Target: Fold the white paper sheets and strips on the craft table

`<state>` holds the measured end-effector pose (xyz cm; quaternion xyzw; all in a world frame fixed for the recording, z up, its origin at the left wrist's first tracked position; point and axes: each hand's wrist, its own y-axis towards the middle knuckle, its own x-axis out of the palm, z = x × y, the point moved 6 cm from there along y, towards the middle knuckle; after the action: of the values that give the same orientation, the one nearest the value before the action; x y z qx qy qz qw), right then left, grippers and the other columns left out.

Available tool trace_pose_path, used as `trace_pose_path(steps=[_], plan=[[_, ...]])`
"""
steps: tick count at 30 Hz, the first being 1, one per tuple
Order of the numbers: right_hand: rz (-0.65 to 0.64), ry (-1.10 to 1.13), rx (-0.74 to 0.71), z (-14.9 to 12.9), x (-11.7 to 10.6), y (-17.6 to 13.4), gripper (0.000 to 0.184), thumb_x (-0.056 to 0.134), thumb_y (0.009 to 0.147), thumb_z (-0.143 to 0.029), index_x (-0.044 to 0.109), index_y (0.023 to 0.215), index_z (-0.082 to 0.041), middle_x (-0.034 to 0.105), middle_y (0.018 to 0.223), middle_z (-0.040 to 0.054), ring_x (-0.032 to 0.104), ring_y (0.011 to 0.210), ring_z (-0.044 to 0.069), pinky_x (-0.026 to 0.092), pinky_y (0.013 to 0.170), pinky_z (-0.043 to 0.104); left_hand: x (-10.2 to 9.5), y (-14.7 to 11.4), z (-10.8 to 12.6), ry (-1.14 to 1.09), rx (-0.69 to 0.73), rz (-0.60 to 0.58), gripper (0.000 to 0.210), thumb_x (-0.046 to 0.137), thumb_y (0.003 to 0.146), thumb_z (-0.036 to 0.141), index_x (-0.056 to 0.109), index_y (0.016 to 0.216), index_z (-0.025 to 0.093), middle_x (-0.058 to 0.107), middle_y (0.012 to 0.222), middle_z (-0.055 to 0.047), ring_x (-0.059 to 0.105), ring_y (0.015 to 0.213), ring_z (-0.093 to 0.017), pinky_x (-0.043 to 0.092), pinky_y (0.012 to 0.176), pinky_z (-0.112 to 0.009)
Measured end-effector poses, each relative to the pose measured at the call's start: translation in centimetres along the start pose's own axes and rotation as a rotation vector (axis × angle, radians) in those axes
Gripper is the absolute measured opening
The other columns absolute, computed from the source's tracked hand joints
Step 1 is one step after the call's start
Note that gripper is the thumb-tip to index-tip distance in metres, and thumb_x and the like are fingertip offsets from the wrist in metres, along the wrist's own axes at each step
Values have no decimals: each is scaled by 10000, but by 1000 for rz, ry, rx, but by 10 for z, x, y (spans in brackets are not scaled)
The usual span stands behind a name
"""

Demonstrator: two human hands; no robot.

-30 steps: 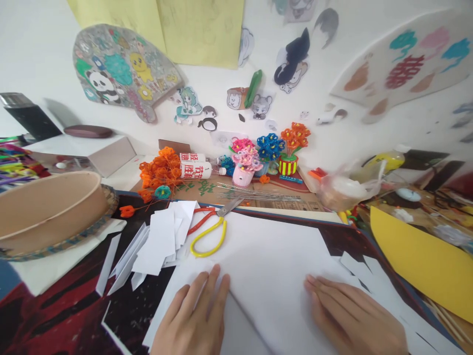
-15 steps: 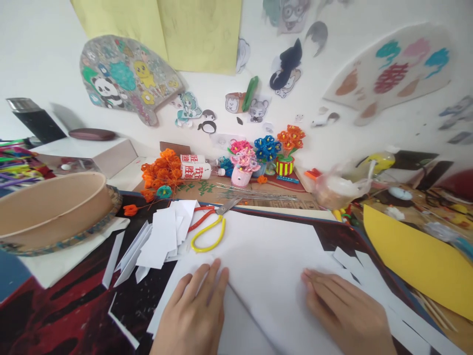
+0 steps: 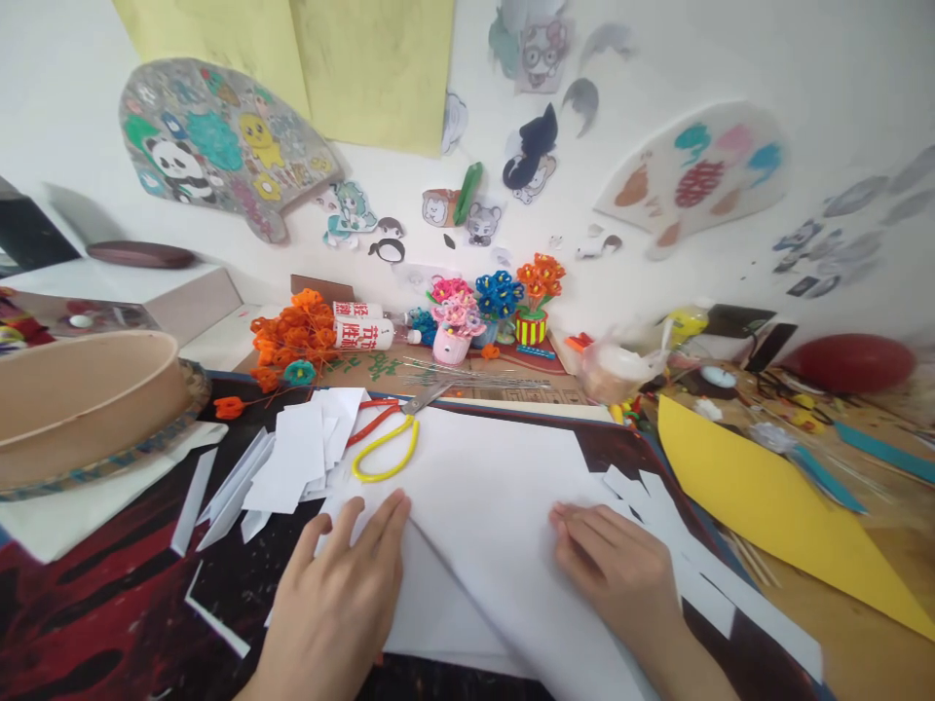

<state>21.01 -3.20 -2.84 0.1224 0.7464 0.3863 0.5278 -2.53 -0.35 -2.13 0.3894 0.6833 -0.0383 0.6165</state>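
A large sheet of white paper [image 3: 497, 477] lies in front of me, a diagonal edge running across a second white layer [image 3: 430, 608] beneath it. My left hand [image 3: 340, 584] rests at that edge, fingers stretched and spread, index and middle fingertips touching the paper. On the right part of the sheet, my right hand [image 3: 620, 565] has its fingers pressed together, thumb underneath, closed on the paper; the exact grip is partly hidden. Scissors [image 3: 387, 448] with one red and one yellow handle lie just beyond my left hand. Cut white paper pieces [image 3: 296, 458] are piled beside them.
White strips [image 3: 760, 613] lie to the right, near a yellow sheet [image 3: 774, 506]. A round tan container [image 3: 88, 399] stands at left. Along the wall are orange flowers [image 3: 296, 336], a pink flower pot [image 3: 451, 345], a striped pot [image 3: 531, 329] and thin wires [image 3: 474, 375].
The view has swung right, so the scene sits farther left. The lower paper's near edge now shows over the dark mat. My left hand's outer fingers are more bent and spread.
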Motion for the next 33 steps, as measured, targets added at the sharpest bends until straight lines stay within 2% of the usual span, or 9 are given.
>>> trace_pose_path(steps=[5, 11, 19, 26, 31, 33], plan=[[2, -3, 20, 2, 0, -1, 219, 542, 844, -61, 623, 685, -187, 668, 640, 5, 649, 642, 138, 502, 664, 259, 1, 1, 1, 53, 7, -15, 400, 423, 850, 81, 653, 1172, 140, 686, 1161, -38, 571, 940, -284, 397, 729, -423], [3, 14, 27, 3, 0, -1, 189, 563, 831, -48, 604, 687, -164, 656, 638, 11, 640, 649, 136, 490, 654, 257, 2, 4, -1, 134, 17, -45, 353, 417, 895, 124, 662, 1149, 97, 663, 1191, -105, 579, 843, -255, 408, 645, -386], [9, 12, 33, 2, 0, 1, 185, 563, 830, -49, 605, 694, -167, 657, 642, 11, 641, 655, 141, 484, 651, 261, 7, -1, 2, 200, 67, -54, 422, 374, 846, -6, 651, 1156, 67, 618, 1246, -145, 572, 989, -260, 448, 697, -377], [6, 4, 30, 3, 1, -1, 180, 563, 823, -51, 602, 696, -172, 659, 644, 2, 638, 654, 137, 481, 645, 257, 5, -1, -1, 202, 35, -38, 391, 415, 868, 62, 638, 1185, 114, 633, 1180, -149, 573, 977, -280, 445, 720, -405], [-2, 13, 33, 4, 1, -2, 169, 569, 819, -50, 605, 708, -171, 672, 662, 6, 640, 660, 137, 484, 645, 256, 3, 4, -1, 196, 34, 6, 360, 432, 907, 154, 619, 1205, 81, 645, 1113, -153, 570, 930, -275, 439, 688, -394], [2, 13, 36, 4, 1, -1, 169, 569, 819, -49, 608, 709, -171, 679, 671, 8, 642, 659, 136, 485, 645, 255, 4, 5, -1, 186, 49, -9, 352, 438, 894, 130, 631, 1182, 67, 646, 1097, -150, 564, 907, -265, 437, 679, -383]])
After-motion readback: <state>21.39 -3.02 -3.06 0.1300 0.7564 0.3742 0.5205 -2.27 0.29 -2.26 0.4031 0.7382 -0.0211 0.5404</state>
